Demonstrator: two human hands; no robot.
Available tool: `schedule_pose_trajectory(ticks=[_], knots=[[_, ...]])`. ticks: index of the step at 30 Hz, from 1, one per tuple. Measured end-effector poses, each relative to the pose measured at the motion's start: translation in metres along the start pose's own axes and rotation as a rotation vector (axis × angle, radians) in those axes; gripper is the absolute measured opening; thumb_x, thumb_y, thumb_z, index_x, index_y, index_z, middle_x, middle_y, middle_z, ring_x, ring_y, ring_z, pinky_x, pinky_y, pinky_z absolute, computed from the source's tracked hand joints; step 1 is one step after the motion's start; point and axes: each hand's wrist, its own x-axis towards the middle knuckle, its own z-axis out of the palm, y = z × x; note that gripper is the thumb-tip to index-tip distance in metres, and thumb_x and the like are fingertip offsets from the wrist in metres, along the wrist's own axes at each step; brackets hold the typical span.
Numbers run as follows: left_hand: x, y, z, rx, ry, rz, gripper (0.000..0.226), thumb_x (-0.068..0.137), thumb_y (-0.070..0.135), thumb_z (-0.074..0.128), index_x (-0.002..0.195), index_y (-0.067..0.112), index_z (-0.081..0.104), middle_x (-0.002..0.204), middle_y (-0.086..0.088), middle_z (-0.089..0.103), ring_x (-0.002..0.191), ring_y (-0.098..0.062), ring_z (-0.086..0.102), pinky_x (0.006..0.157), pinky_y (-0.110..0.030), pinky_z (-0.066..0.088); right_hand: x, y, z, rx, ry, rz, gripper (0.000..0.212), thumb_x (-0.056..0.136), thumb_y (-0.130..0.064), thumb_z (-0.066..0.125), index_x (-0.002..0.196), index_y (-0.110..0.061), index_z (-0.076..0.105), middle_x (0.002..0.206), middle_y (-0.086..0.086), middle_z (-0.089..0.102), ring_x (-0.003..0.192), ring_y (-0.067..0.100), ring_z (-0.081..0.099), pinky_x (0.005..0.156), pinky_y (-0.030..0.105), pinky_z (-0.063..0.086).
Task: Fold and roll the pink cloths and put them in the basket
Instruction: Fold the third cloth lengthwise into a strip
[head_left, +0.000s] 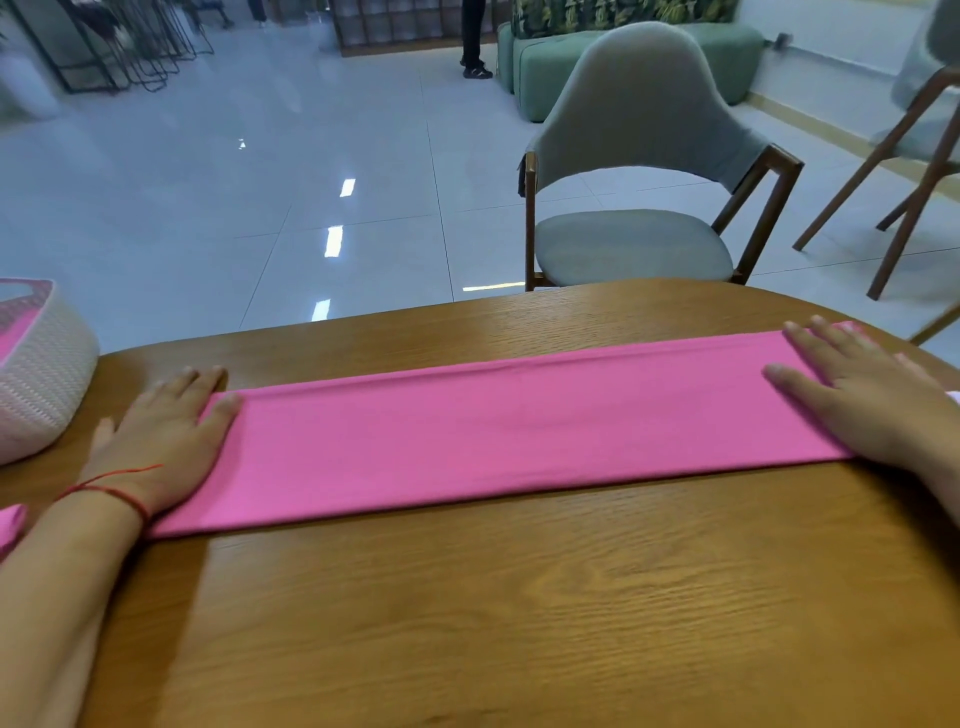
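A pink cloth (498, 431) lies folded into a long flat strip across the wooden table (519, 623), running from left to right. My left hand (161, 441) rests flat at the strip's left end, fingers straight, thumb on the cloth. My right hand (862, 395) presses flat on the strip's right end with its fingers spread. A white woven basket (41, 384) stands at the table's left edge, with something pink showing inside it.
A bit of another pink cloth (10, 525) shows at the far left edge by my left forearm. A grey chair (639, 208) stands behind the table, a second chair (909, 156) at the right. A person's legs (472, 41) are far back.
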Motion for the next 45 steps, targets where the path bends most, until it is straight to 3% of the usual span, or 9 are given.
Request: schedule_pose_trajectory(ticks=[6,9,11,16,19,23,31,37,45], knots=[[-0.001,-0.013,-0.002,-0.002,0.08,-0.147,0.072,0.099,0.072,0.016,0.157,0.035,0.037,0.171,0.006,0.026,0.155,-0.029,0.027,0.12,-0.066,0.023,0.001,0.012,0.001,0.007,0.029,0.1,0.098,0.083,-0.1,-0.001,0.166,-0.049,0.001,0.177,-0.012,-0.002,0.164,0.026,0.008,0.127,0.064,0.015],[-0.021,0.002,-0.006,0.089,0.232,0.026,0.066,0.097,0.062,0.024,0.146,0.027,0.052,0.16,-0.002,0.046,0.146,-0.032,0.041,0.114,-0.062,0.031,0.003,0.024,0.004,-0.047,0.128,0.092,0.1,0.086,-0.097,0.001,0.167,-0.041,0.021,0.176,-0.007,0.017,0.16,0.029,0.025,0.125,0.068,0.023],[-0.043,0.033,-0.002,0.026,0.21,0.203,0.073,0.094,0.063,0.025,0.147,0.022,0.055,0.157,-0.008,0.05,0.144,-0.031,0.046,0.116,-0.056,0.035,-0.003,0.011,0.004,-0.084,0.177,0.047,0.099,0.089,-0.093,0.003,0.163,-0.035,0.034,0.172,-0.003,0.031,0.156,0.028,0.033,0.124,0.065,0.027],[-0.092,0.155,0.021,-0.015,0.073,0.426,0.091,0.087,0.075,0.007,0.161,0.029,0.035,0.171,0.0,0.027,0.157,-0.023,0.025,0.126,-0.045,0.023,-0.049,-0.108,0.012,-0.015,0.004,-0.276,0.092,0.089,-0.089,0.008,0.167,-0.042,0.021,0.177,-0.01,0.015,0.162,0.02,0.018,0.13,0.052,0.021],[-0.114,0.218,0.031,-0.002,0.054,0.476,0.083,0.092,0.071,0.008,0.162,0.031,0.029,0.173,0.001,0.021,0.158,-0.025,0.02,0.125,-0.052,0.021,-0.07,-0.173,0.026,-0.001,-0.019,-0.434,0.088,0.088,-0.083,0.008,0.167,-0.045,0.017,0.177,-0.014,0.01,0.163,0.018,0.013,0.129,0.053,0.017],[-0.127,0.263,0.047,0.044,0.049,0.511,0.07,0.1,0.051,0.006,0.165,0.03,0.018,0.175,0.001,0.013,0.161,-0.027,0.011,0.125,-0.06,0.016,-0.08,-0.216,0.035,-0.005,0.021,-0.49,0.084,0.087,-0.058,0.003,0.167,-0.037,0.019,0.178,-0.006,0.012,0.163,0.021,0.014,0.129,0.054,0.018],[-0.093,0.2,0.033,0.047,-0.046,0.499,0.058,0.108,0.054,0.008,0.163,0.046,-0.008,0.173,0.014,-0.012,0.161,-0.022,-0.012,0.127,-0.062,0.0,-0.048,-0.15,0.024,-0.002,-0.064,-0.475,0.08,0.088,-0.058,0.009,0.166,-0.051,-0.002,0.175,-0.02,-0.01,0.162,0.005,-0.008,0.132,0.048,0.004],[-0.054,0.095,0.017,0.043,-0.05,0.331,0.065,0.097,0.076,0.001,0.158,0.058,-0.01,0.172,0.018,-0.009,0.161,-0.02,-0.008,0.128,-0.058,-0.001,-0.019,-0.045,0.002,-0.057,-0.082,-0.306,0.075,0.088,-0.066,0.006,0.16,-0.06,-0.01,0.174,-0.019,-0.015,0.161,0.005,-0.009,0.13,0.048,0.003],[-0.028,0.011,0.009,0.067,0.021,0.161,0.095,0.084,0.084,-0.006,0.166,0.039,0.008,0.175,0.0,0.008,0.161,-0.028,0.01,0.13,-0.052,0.009,-0.012,0.005,-0.007,-0.067,-0.023,-0.116,0.085,0.088,-0.083,-0.003,0.166,-0.049,-0.004,0.174,-0.015,-0.007,0.163,0.012,-0.001,0.13,0.055,0.01]])
